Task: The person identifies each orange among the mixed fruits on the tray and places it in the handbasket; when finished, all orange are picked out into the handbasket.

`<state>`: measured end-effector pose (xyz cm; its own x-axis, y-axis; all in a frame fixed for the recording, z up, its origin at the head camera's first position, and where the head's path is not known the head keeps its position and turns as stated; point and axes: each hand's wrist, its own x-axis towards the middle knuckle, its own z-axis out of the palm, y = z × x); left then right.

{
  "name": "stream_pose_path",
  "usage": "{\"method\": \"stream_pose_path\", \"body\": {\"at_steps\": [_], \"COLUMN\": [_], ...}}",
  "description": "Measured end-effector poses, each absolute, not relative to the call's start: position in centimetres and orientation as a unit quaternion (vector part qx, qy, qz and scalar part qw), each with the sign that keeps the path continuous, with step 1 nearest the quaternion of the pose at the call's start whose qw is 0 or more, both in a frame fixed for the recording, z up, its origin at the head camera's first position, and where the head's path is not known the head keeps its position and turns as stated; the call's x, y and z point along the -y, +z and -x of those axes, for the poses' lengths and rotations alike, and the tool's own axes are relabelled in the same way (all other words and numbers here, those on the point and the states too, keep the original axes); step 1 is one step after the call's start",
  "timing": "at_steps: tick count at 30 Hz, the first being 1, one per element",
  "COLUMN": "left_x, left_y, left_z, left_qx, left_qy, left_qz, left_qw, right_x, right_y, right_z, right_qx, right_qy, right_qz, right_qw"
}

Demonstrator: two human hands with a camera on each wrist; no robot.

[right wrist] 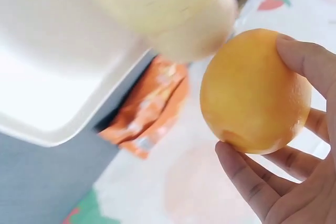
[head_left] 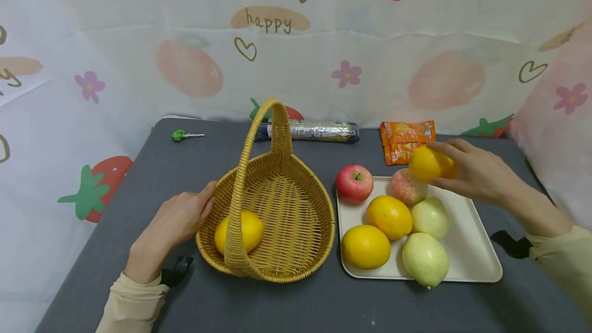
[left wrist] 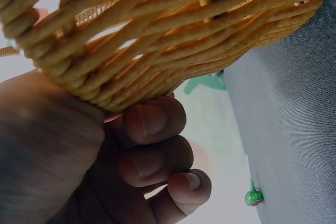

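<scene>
My left hand (head_left: 187, 215) grips the left rim of a wicker basket (head_left: 296, 220); in the left wrist view its fingers (left wrist: 155, 119) curl against the woven edge. Inside the basket, under the arched handle, lies one yellow-orange orange (head_left: 250, 230). My right hand (head_left: 481, 173) pinches another orange (right wrist: 254, 93) between thumb and fingers, held up over the back of a white tray (head_left: 472, 251). Just below it on the tray sits a speckled peach (head_left: 407, 187). Beside that are a red apple (head_left: 354, 184), two more oranges (head_left: 366, 246) and two pale green fruits (head_left: 425, 260).
Behind the basket lies a long cylindrical snack packet (head_left: 319, 131). An orange snack bag (head_left: 400, 140) is behind the tray. A green lollipop (head_left: 179, 135) rests at the back left of the grey table (head_left: 296, 307). A printed cloth (head_left: 296, 66) hangs behind.
</scene>
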<state>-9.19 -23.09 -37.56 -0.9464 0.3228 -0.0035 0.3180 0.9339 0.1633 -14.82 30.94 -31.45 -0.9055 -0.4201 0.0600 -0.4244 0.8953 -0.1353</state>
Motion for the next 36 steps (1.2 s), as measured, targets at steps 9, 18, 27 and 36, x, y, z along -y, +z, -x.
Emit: {"method": "stream_pose_path", "body": {"at_steps": [9,18,27,36], "left_x": [23.1,23.1,23.2,23.2], "left_y": [-37.5,-37.5,-37.5,-37.5], "left_z": [9.2,9.3,9.3,9.3], "left_qx": [-0.983,-0.983,-0.982,-0.982], "left_qy": [0.081,0.083,0.087,0.088], "left_qz": [-0.163,-0.164,-0.166,-0.168], "left_qw": [0.018,0.021,0.021,0.017], "right_x": [-26.3,-22.4,-18.9,-16.3], "right_y": [-30.3,-30.2,-29.9,-30.0], "right_z": [14.8,15.1,15.3,15.2], "right_qx": [0.954,0.928,0.914,0.902], "right_qy": [0.083,0.077,0.068,0.072], "right_qz": [-0.285,-0.358,-0.396,-0.422], "right_qw": [0.047,0.076,0.06,0.059]}}
